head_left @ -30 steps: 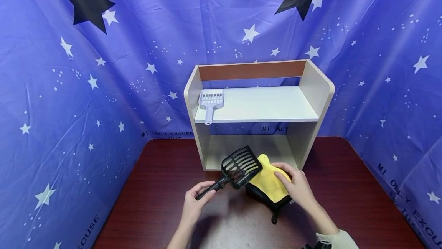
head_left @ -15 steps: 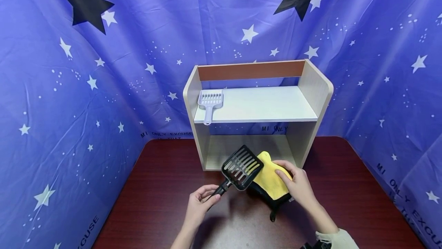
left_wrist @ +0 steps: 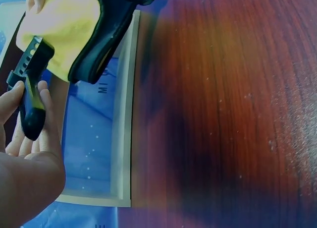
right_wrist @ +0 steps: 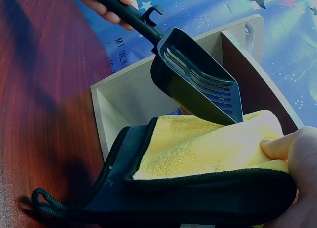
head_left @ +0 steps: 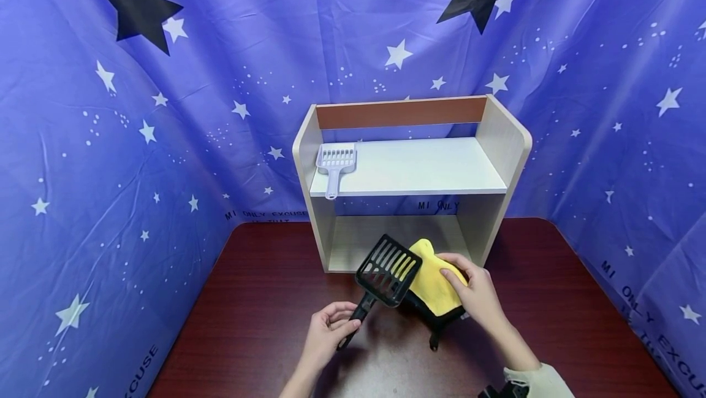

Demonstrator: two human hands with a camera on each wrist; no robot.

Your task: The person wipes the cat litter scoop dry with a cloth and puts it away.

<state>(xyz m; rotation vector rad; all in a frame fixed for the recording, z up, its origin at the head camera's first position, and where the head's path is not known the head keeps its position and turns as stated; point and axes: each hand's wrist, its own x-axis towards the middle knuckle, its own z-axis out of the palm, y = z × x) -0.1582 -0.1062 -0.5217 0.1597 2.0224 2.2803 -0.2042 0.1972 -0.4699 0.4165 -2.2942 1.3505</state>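
My left hand (head_left: 333,327) grips the handle of a black slotted litter scoop (head_left: 390,283), its head pointing up and away. In the right wrist view the scoop's hook (right_wrist: 151,16) shows on the handle. My right hand (head_left: 478,292) pinches a folded cloth (head_left: 438,284), yellow on one side and dark with black edging on the other. A cord loop (right_wrist: 47,200) hangs from one corner of it. The tip of the scoop overlaps the yellow side in the head view, and in the right wrist view its front edge lies right at the cloth.
Behind the hands stands a two-tier wooden shelf (head_left: 408,168) on the dark red table (head_left: 259,300). A pale lilac litter scoop (head_left: 334,168) lies at the left of its upper board. A blue star-printed curtain (head_left: 231,79) surrounds the table.
My left hand has moved a little to the right and down, and the black scoop has turned so its handle stands steeper. The cloth has lifted slightly in my right hand.
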